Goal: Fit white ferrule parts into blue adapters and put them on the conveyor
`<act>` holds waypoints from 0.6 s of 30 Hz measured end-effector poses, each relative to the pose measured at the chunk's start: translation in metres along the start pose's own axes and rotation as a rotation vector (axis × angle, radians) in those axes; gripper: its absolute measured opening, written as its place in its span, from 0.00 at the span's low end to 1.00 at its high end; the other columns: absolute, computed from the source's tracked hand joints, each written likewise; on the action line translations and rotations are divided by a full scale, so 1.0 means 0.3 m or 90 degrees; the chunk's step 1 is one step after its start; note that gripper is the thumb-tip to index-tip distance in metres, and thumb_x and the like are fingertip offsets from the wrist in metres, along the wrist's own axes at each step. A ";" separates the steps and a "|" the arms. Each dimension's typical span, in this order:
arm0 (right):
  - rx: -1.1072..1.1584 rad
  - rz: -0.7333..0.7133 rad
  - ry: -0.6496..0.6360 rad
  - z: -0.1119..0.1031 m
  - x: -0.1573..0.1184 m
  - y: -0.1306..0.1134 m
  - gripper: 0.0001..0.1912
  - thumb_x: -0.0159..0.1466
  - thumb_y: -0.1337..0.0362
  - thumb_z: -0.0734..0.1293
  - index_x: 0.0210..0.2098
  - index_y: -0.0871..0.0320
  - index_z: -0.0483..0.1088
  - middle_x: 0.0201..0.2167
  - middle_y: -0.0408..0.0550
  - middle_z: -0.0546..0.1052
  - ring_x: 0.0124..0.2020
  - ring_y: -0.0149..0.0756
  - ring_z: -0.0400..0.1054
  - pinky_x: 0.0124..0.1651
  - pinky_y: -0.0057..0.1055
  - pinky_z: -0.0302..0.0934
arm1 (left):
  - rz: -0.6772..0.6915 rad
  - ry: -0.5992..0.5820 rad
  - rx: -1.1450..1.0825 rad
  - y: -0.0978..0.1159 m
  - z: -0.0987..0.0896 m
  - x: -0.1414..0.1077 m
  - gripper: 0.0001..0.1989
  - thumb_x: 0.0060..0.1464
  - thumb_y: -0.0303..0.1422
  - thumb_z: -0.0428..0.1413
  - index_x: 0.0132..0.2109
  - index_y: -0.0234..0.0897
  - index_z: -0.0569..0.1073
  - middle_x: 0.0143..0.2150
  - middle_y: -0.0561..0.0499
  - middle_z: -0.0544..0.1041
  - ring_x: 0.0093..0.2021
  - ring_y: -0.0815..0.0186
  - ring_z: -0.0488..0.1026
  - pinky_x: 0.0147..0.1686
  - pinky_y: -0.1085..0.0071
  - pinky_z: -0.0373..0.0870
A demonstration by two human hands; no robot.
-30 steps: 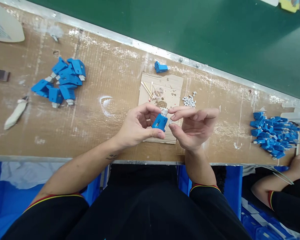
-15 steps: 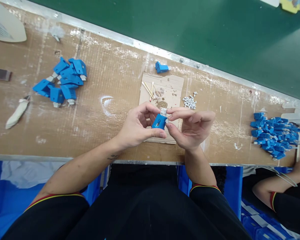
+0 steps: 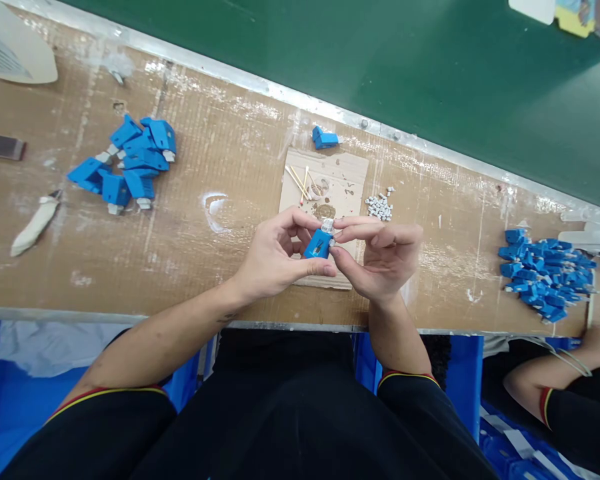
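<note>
Between thumb and fingers, my left hand (image 3: 277, 250) grips a blue block-shaped part (image 3: 317, 245) with a pale clear end pointing away from me. My right hand (image 3: 383, 257) is closed in a pinch at the part's right side, thumb and fingertips around a small light-grey piece (image 3: 332, 243) that touches the blue part. Under both hands lies a piece of cardboard (image 3: 353, 173) with brown stains and several cotton swabs (image 3: 297, 181). A small heap of grey pieces (image 3: 380, 205) sits just right of the cardboard, and a single blue part (image 3: 325, 138) lies beyond it.
Blue parts (image 3: 143, 157) lie in a loose group on the left, near a white-wrapped knife (image 3: 36, 223) and a dark flat bar (image 3: 3, 146). A bigger pile of blue parts (image 3: 545, 273) is at right, beside another person's arm (image 3: 545, 373). A metal-edged green surface (image 3: 300, 53) runs behind.
Both hands keep nearly the same hold on the blue part. The right hand has shifted very slightly left, and the whole view has moved a little.
</note>
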State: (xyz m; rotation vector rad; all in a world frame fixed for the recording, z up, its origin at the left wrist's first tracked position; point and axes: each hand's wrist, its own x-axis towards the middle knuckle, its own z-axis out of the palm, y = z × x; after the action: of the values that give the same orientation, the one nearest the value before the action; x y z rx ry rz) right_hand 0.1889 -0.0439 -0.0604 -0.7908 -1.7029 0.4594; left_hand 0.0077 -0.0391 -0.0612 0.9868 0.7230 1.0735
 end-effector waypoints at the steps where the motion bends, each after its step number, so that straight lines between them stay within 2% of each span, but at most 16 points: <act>1: 0.004 -0.001 0.002 0.000 0.000 -0.002 0.22 0.65 0.65 0.77 0.45 0.46 0.59 0.32 0.35 0.83 0.38 0.42 0.85 0.42 0.45 0.83 | 0.011 0.007 0.006 0.001 0.002 -0.001 0.32 0.30 0.42 0.83 0.38 0.37 0.75 0.32 0.54 0.79 0.31 0.67 0.78 0.29 0.73 0.76; 10: -0.012 0.005 -0.010 -0.006 0.005 -0.026 0.19 0.65 0.70 0.76 0.40 0.47 0.62 0.29 0.36 0.82 0.40 0.44 0.86 0.37 0.41 0.84 | 0.121 0.072 0.075 -0.019 0.018 -0.019 0.27 0.33 0.44 0.82 0.37 0.38 0.80 0.34 0.53 0.78 0.32 0.68 0.76 0.32 0.72 0.80; 14: -0.002 0.011 -0.015 -0.007 0.009 -0.023 0.19 0.65 0.71 0.77 0.39 0.48 0.63 0.29 0.37 0.81 0.42 0.43 0.85 0.37 0.38 0.83 | 0.164 0.071 0.084 -0.026 0.012 -0.018 0.23 0.37 0.41 0.81 0.39 0.39 0.83 0.35 0.52 0.79 0.34 0.68 0.77 0.35 0.72 0.81; 18: 0.087 0.020 -0.040 -0.033 0.015 0.004 0.20 0.64 0.67 0.78 0.45 0.46 0.64 0.33 0.37 0.81 0.41 0.39 0.82 0.44 0.40 0.82 | 0.204 0.036 0.133 -0.015 0.003 -0.014 0.22 0.42 0.41 0.80 0.43 0.41 0.86 0.37 0.50 0.80 0.34 0.67 0.78 0.35 0.70 0.81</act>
State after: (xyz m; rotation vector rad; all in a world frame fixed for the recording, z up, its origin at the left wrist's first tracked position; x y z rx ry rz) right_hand 0.1981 -0.0408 -0.0553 -0.7101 -1.6997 0.6212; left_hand 0.0087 -0.0442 -0.0648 1.2861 0.7490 1.3274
